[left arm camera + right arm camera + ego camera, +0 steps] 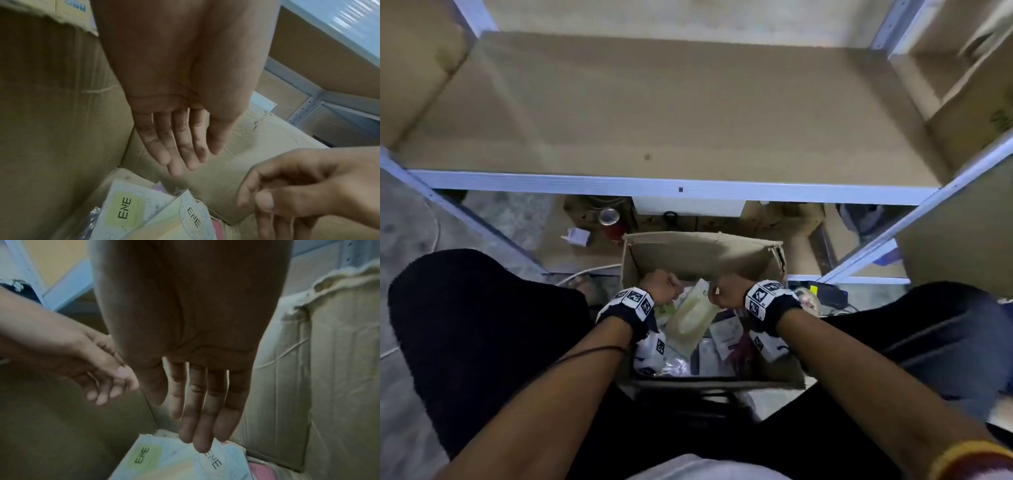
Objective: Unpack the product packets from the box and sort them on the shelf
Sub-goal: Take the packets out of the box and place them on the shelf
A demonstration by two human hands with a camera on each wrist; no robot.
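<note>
An open cardboard box stands on the floor between my knees, with several product packets in it. A pale yellow-green packet lies on top, between my hands. My left hand hangs inside the box at its left, fingers straight and pointing down, holding nothing. Below it lie a packet with a green square label and one with a round label. My right hand reaches down beside it, fingers straight, their tips over the round-label packet; I cannot tell whether they touch it. The shelf board above is bare.
The shelf's white metal front rail crosses just beyond the box. Under it sit a red can, a white charger and a white carton. Cables and dark devices lie at the box's right. Cardboard boxes stand at right.
</note>
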